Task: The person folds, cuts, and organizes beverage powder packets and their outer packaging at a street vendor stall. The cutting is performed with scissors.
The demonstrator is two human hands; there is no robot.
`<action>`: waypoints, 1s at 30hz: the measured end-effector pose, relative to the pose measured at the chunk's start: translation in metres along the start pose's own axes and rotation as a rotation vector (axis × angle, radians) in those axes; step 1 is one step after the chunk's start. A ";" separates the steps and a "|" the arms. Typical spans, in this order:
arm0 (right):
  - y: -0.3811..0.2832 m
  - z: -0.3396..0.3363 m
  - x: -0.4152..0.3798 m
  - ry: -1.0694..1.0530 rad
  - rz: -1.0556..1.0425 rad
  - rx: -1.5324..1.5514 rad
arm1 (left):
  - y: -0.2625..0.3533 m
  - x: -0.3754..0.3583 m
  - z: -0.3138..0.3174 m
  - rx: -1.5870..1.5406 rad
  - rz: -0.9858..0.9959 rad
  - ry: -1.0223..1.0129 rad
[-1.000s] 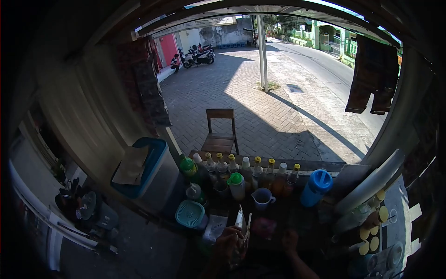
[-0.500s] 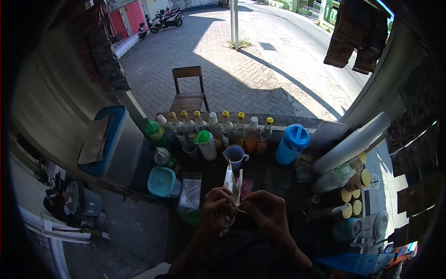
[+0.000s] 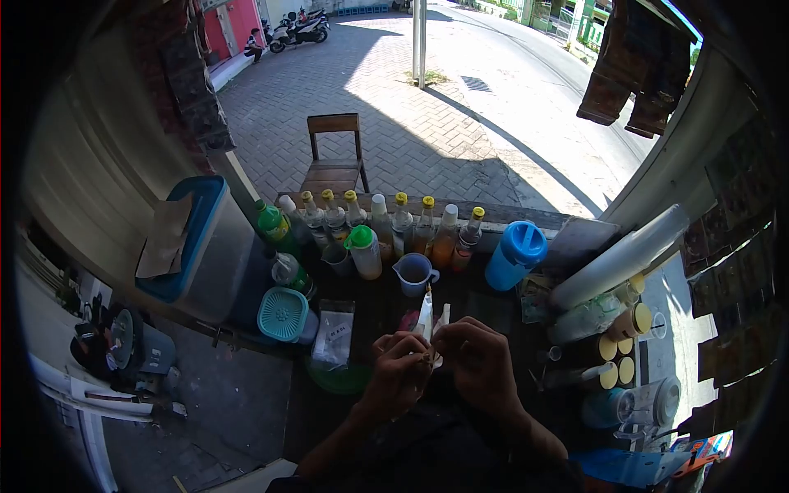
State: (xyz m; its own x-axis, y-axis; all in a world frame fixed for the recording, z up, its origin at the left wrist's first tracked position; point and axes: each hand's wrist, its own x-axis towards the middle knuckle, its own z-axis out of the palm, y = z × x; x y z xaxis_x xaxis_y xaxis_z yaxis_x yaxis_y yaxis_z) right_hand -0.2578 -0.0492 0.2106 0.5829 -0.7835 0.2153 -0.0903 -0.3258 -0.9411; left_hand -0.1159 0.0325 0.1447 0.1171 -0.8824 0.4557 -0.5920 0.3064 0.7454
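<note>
My left hand [image 3: 397,376] is closed around the lower part of a narrow white plastic packet [image 3: 426,319], whose pointed top sticks up between my hands. My right hand [image 3: 478,361] presses against it from the right, its thumb and fingers pinched together at a pale strip [image 3: 445,316]. What exactly the right fingertips grip is hidden. Just beyond the packet stands a translucent measuring jug [image 3: 415,275]. Left of my hands lies a clear pack of plastic bags [image 3: 334,335] with dark print, over a green round item [image 3: 341,378]. Something pink [image 3: 408,320] shows behind the packet.
A row of bottles [image 3: 401,218], several with yellow caps, lines the table's far edge. A blue pitcher [image 3: 516,255] stands right, near a long plastic roll [image 3: 620,255] and lidded jars [image 3: 631,322]. Left are a teal-lidded container [image 3: 283,314] and a large bin [image 3: 218,255].
Both hands have shifted slightly, and the packet's tip now stands a little further right. My right hand has turned and closed in against my left. The view has tilted slightly.
</note>
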 end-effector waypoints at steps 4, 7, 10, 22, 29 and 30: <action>0.005 0.001 0.001 -0.085 0.074 -0.001 | 0.004 0.001 -0.002 0.005 -0.011 0.013; 0.016 0.003 0.003 -0.134 0.153 0.090 | -0.002 -0.002 0.000 -0.007 -0.009 -0.001; 0.018 0.001 0.003 -0.087 0.050 0.169 | 0.002 -0.002 -0.001 0.020 -0.003 -0.035; 0.025 0.007 -0.005 0.033 -0.057 -0.009 | 0.004 -0.002 0.004 -0.076 -0.090 -0.047; 0.027 0.006 -0.017 -0.014 -0.120 -0.123 | -0.008 0.001 0.001 -0.196 -0.154 -0.054; 0.029 0.005 -0.018 -0.019 -0.095 -0.109 | -0.010 0.003 -0.002 -0.272 -0.130 -0.047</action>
State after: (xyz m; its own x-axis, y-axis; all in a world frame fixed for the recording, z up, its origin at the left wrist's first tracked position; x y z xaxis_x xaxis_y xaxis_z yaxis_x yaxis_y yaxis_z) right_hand -0.2673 -0.0416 0.1784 0.6083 -0.7364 0.2962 -0.1201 -0.4543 -0.8827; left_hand -0.1076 0.0274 0.1396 0.1374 -0.9339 0.3300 -0.3381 0.2689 0.9019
